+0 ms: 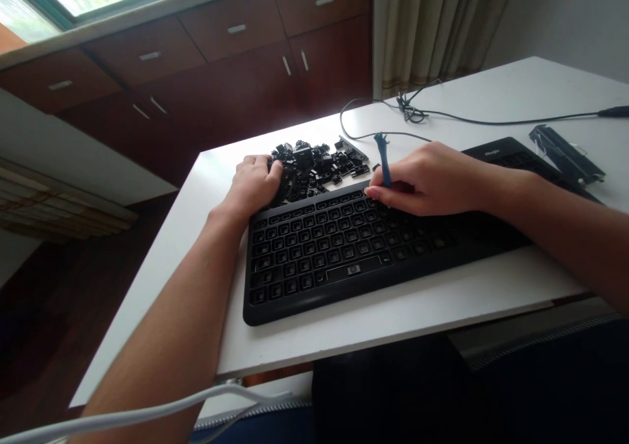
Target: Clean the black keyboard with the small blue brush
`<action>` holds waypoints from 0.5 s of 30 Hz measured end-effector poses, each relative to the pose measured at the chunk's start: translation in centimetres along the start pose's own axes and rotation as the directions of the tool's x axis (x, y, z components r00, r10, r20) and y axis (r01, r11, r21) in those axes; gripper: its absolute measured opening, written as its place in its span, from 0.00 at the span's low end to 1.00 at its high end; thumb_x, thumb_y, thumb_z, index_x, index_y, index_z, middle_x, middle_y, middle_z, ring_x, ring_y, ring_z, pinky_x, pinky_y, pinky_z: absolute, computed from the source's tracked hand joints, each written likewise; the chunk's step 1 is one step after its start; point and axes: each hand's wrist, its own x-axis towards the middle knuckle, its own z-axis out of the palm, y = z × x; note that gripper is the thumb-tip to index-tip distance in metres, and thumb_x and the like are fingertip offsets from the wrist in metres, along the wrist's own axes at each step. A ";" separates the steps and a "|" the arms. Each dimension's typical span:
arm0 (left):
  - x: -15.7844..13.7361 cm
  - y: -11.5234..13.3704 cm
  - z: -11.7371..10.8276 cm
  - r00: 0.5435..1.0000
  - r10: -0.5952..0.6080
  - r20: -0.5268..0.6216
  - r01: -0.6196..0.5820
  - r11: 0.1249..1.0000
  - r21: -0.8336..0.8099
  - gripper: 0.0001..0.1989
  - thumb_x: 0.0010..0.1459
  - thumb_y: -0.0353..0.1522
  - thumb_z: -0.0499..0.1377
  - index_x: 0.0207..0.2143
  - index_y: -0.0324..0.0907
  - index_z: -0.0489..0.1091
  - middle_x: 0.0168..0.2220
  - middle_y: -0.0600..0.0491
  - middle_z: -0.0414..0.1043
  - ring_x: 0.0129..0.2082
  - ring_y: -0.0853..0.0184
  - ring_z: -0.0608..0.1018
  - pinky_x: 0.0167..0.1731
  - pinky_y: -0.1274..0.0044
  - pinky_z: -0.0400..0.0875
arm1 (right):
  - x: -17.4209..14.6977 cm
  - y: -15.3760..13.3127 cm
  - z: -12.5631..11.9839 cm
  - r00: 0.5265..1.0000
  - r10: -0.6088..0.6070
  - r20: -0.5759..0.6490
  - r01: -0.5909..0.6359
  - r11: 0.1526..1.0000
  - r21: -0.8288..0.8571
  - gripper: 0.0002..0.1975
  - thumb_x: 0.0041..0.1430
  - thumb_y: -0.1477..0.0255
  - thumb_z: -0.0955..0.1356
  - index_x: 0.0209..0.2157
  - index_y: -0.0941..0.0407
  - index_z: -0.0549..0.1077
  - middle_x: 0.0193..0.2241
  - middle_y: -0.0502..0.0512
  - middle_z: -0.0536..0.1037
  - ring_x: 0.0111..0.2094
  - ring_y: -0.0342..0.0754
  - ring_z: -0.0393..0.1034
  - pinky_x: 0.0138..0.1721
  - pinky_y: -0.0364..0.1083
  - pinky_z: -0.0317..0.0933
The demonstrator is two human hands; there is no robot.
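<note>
A black keyboard (314, 247) with its keycaps off lies on the white table, rows of bare square sockets showing. Behind it, loose black keycaps (309, 162) are heaped. My left hand (253, 182) rests at the left side of this heap, beyond the keyboard's far left corner, fingers loosely apart and holding nothing that I can see. Above the keyboard's upper rows, my right hand (422, 182) pinches a slim blue stick (383, 159) with a frayed-looking upper end. Its lower tip is hidden by the fingers.
A tangled black cable (410, 109) runs across the back of the table (531, 80). Right of the keyboard lies a long black part (565, 152), probably the spare-looking bar with thin wires. A white cable (147, 414) crosses the lower left foreground. Wooden cabinets (221, 90) stand behind.
</note>
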 end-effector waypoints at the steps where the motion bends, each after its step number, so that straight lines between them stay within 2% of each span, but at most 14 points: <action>1: 0.1 0.0 0.0 1.000 -0.007 0.000 0.007 1.000 0.000 0.33 0.63 0.49 0.42 0.59 0.37 0.65 0.58 0.36 0.63 0.61 0.47 0.64 0.62 0.56 0.57 | 0.0 0.0 0.0 1.000 0.004 0.012 -0.004 1.000 0.003 0.21 0.66 0.57 0.61 0.38 0.54 0.79 0.20 0.50 0.73 0.22 0.43 0.65 0.29 0.46 0.52; 6: 0.2 0.0 0.1 1.000 0.008 -0.010 -0.008 1.000 -0.021 0.30 0.62 0.48 0.42 0.56 0.40 0.67 0.56 0.40 0.67 0.60 0.48 0.64 0.62 0.54 0.57 | 0.0 0.0 0.0 1.000 0.007 0.012 -0.007 1.000 -0.004 0.20 0.67 0.57 0.60 0.36 0.54 0.79 0.19 0.50 0.71 0.21 0.43 0.63 0.29 0.46 0.52; 11: 0.2 0.1 0.0 1.000 -0.004 -0.010 0.004 1.000 0.005 0.32 0.63 0.48 0.43 0.57 0.37 0.67 0.58 0.37 0.65 0.61 0.47 0.64 0.62 0.56 0.58 | 0.0 0.1 0.0 0.999 -0.041 -0.026 0.041 0.999 0.008 0.21 0.67 0.58 0.61 0.35 0.56 0.78 0.19 0.48 0.70 0.21 0.41 0.60 0.27 0.45 0.48; 15: 0.2 -0.1 0.1 1.000 0.019 -0.022 -0.018 1.000 0.020 0.32 0.63 0.48 0.41 0.59 0.37 0.65 0.59 0.38 0.66 0.61 0.49 0.64 0.63 0.58 0.57 | 0.1 -0.1 -0.1 0.999 -0.049 -0.021 0.049 0.999 -0.011 0.26 0.69 0.56 0.58 0.28 0.57 0.76 0.17 0.48 0.68 0.20 0.40 0.58 0.27 0.45 0.45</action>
